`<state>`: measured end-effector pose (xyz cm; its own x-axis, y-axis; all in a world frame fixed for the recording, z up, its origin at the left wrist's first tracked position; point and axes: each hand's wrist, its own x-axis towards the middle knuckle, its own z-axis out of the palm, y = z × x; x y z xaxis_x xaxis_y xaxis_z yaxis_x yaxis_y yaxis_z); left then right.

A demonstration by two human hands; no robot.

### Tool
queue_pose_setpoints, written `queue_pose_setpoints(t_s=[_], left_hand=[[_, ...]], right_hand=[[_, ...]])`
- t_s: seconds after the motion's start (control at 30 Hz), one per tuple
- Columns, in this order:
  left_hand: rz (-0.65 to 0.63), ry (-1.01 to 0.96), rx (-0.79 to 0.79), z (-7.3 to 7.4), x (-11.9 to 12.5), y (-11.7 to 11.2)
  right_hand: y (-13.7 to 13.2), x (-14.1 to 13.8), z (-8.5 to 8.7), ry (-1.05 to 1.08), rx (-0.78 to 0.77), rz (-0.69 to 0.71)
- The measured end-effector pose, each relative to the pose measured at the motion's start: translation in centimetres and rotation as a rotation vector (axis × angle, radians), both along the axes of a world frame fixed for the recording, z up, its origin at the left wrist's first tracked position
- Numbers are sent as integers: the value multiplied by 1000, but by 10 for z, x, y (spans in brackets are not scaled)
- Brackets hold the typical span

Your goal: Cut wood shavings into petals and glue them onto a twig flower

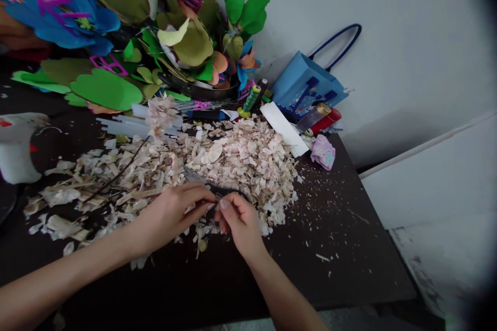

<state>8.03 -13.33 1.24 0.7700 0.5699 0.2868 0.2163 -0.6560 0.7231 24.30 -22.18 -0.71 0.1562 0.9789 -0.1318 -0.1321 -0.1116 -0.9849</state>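
Observation:
My left hand (171, 215) and my right hand (237, 222) sit close together over the front of a heap of pale dried shavings (233, 163). Their fingertips nearly meet, and whatever lies between them is too small to make out. Just behind the fingers is a pair of black-handled scissors (219, 190), partly hidden by my hands. To the left, a flower of pale shavings (161, 116) stands on a thin dark stem (116, 176) that lies across the heap.
The dark table (341, 227) ends in an edge at the right. Several glue sticks (132, 126) lie behind the heap, beside a white-and-red object (15, 147) at the left. Large foam flowers (104, 88), a green thread spool (250, 101), and a blue paper bag (306, 83) crowd the back by the wall (407, 46).

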Motion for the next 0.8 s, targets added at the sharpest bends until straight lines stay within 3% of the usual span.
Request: queue_pose_setpoints(t_s=[0.2, 0.4, 0.8], left_hand=[[41, -9, 10, -3, -1, 3], [39, -15, 44, -4, -1, 1], [-94, 113, 505, -7, -7, -1]], right_hand=[[2, 1, -4, 162, -16, 7], [0, 2, -3, 94, -24, 4], [-4, 0, -2, -301, -22, 37]])
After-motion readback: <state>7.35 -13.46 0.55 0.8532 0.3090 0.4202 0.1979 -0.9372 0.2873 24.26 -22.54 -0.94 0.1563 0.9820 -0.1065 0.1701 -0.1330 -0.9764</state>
